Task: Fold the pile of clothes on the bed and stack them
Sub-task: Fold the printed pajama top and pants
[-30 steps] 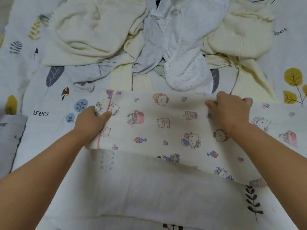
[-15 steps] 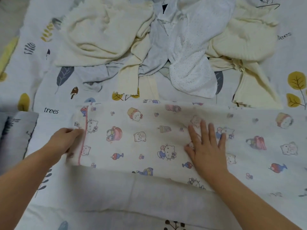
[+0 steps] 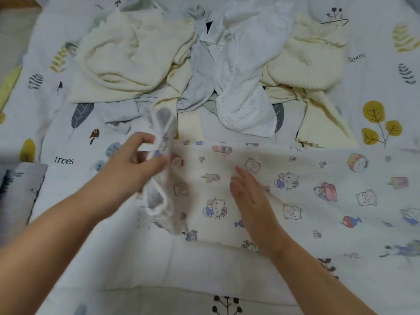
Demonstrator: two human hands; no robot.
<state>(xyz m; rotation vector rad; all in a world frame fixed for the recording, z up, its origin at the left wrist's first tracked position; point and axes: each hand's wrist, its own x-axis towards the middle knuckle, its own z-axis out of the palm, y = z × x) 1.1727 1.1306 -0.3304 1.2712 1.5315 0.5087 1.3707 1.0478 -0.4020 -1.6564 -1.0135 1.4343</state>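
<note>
A cartoon-print cloth [image 3: 295, 194] is being folded on the bed sheet [image 3: 386, 64], where it is lying as a long band with its long axis running left to right across the near half of the view. Its left end [image 3: 159, 178] is being lifted clear of the sheet, pinched between the thumb and curled fingers of the left hand [image 3: 131, 164]; this lifted edge is blurred by motion, so its exact outline cannot be told. The right hand [image 3: 247, 192] is being held on edge at about the band's middle, fingers straight and close together; whether it is pressing the cloth or hanging just above it cannot be told.

The deciding relation is judged as follows: the free length of cloth is extending to the right of both hands, so the raised end would have to be carried rightward, along the long axis, over the line marked by the right hand. The left hand is the nearer to that end and is already holding it.

The unfolded pile [image 3: 204, 71], made up of cream, pale grey and dotted white garments, is lying beyond the band, nearly touching its far edge. No finished stack can be told.
</note>
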